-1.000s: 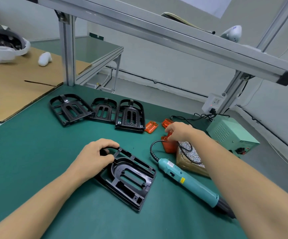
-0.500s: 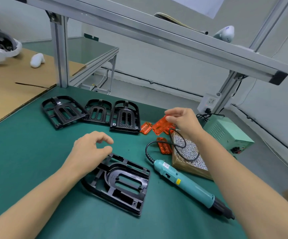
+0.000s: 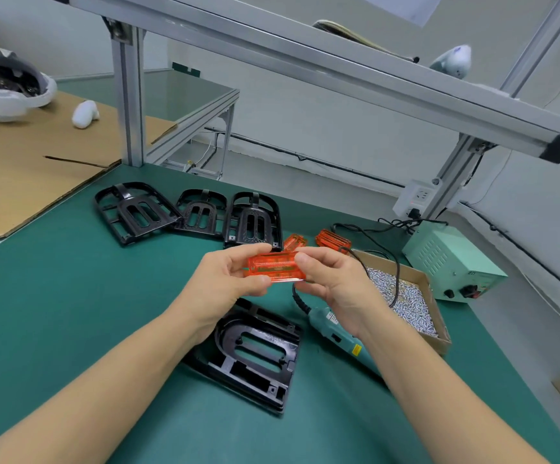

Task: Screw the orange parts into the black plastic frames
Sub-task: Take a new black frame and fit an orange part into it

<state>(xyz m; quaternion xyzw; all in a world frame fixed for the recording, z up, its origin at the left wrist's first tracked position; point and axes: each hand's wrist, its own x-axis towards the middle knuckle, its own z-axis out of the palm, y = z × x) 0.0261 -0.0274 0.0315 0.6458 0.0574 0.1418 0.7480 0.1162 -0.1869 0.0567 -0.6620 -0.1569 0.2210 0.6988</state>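
Both hands hold one orange part (image 3: 274, 269) up in the middle of the picture. The left hand (image 3: 225, 283) pinches its left end, thumb below and fingers on top, a tight grip. The right hand (image 3: 332, 283) pinches its right end the same way. Just under the hands, a black frame (image 3: 255, 356) lies flat on the green surface (image 3: 54, 313). Three more black frames (image 3: 191, 212) lie in a row higher up, left of the middle. Two more orange parts (image 3: 334, 237) lie just right of that row. A green screwdriver (image 3: 335, 333) lies beside the near frame, next to a box of screws (image 3: 406, 296).
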